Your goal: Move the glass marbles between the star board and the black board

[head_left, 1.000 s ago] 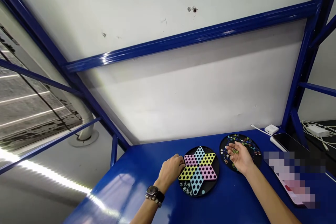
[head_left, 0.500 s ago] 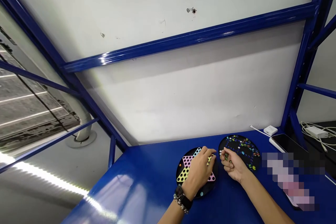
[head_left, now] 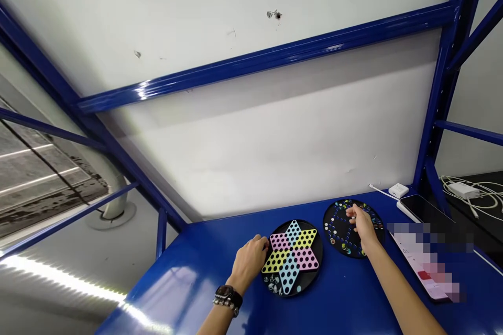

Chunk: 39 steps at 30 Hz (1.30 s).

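Note:
A round black Chinese checkers board [head_left: 291, 250] lies on the blue table, its star marked in pink, yellow and pale blue with dark holes. Several clear marbles [head_left: 272, 285] sit in its lower left rim, and a pale blue marble [head_left: 299, 289] is at the bottom. My left hand [head_left: 248, 261], wearing a watch, is at the board's left edge with fingers curled; its fingertips are hidden. Over a second round black board [head_left: 328, 220], holding many coloured marbles, is my right hand [head_left: 362, 224]. Its fingers are loosely bent and apart, with nothing visible in them.
To the right lie a lit phone [head_left: 422, 267], partly pixelated, a dark phone [head_left: 426, 210] and a white charger [head_left: 398, 190]. Blue metal frame bars [head_left: 267, 60] and a white wall panel [head_left: 259, 136] rise behind the table. White cables [head_left: 491, 188] are heaped at far right.
My left hand has moved off the star to the board's left edge, uncovering the holes and clear marbles. My right hand has moved farther over the marble board, and its fingers have loosened.

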Tool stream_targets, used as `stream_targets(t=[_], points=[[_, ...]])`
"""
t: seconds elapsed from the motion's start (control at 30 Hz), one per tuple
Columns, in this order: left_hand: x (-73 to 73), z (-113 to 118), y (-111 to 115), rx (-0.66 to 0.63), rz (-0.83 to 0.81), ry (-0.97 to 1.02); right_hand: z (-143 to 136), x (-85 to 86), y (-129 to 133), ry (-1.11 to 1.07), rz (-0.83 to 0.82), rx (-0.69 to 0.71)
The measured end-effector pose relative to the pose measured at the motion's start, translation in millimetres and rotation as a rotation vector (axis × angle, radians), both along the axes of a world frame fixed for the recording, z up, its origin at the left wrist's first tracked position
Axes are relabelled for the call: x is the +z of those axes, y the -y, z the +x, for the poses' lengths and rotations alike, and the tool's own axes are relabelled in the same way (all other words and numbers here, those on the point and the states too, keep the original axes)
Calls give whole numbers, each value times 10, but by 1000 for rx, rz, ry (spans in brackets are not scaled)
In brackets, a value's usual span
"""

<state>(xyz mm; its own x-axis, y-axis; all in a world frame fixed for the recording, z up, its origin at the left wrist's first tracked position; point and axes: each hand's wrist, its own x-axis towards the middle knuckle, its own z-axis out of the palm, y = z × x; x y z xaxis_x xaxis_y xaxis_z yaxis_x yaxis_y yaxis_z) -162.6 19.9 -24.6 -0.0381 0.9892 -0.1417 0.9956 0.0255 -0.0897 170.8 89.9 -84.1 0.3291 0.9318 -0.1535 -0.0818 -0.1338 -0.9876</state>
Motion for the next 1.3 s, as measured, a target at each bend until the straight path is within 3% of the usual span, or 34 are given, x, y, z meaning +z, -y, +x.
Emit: stream_targets(t=[0.13, 0.23, 0.37, 0.5, 0.57, 0.63, 0.73, 0.83, 0.97, 1.03, 1.13, 1.3], points=[[106, 56, -62, -34, 11, -36, -4, 20, 14, 274, 5, 48], [187, 239, -72, -49, 119, 81, -13, 98, 61, 395, -18, 49], [170, 843, -85, -169, 216, 371, -21, 139, 107, 445, -3, 48], [-5, 1562, -175, -327, 196, 508, -7, 80, 83, 426, 54, 56], [-83, 1788, -230, -368, 156, 519, 7, 61, 63, 417, 76, 61], [-111, 1859, -259, -394, 147, 532, 19, 67, 57, 416, 88, 58], [-37, 1646, -213, -364, 204, 563, 19, 115, 84, 415, 92, 51], [119, 1118, -59, -248, 240, 585, -4, 172, 131, 417, 102, 65], [241, 319, 255, -61, 85, 421, -55, 200, 176, 440, 140, 88], [225, 74, 417, -2, -6, 343, -80, 191, 187, 444, 147, 106], [156, 0, 583, -35, -36, 306, -109, 164, 194, 470, 170, 117], [125, 233, 564, -104, -60, 188, -108, 116, 183, 510, 194, 120]])
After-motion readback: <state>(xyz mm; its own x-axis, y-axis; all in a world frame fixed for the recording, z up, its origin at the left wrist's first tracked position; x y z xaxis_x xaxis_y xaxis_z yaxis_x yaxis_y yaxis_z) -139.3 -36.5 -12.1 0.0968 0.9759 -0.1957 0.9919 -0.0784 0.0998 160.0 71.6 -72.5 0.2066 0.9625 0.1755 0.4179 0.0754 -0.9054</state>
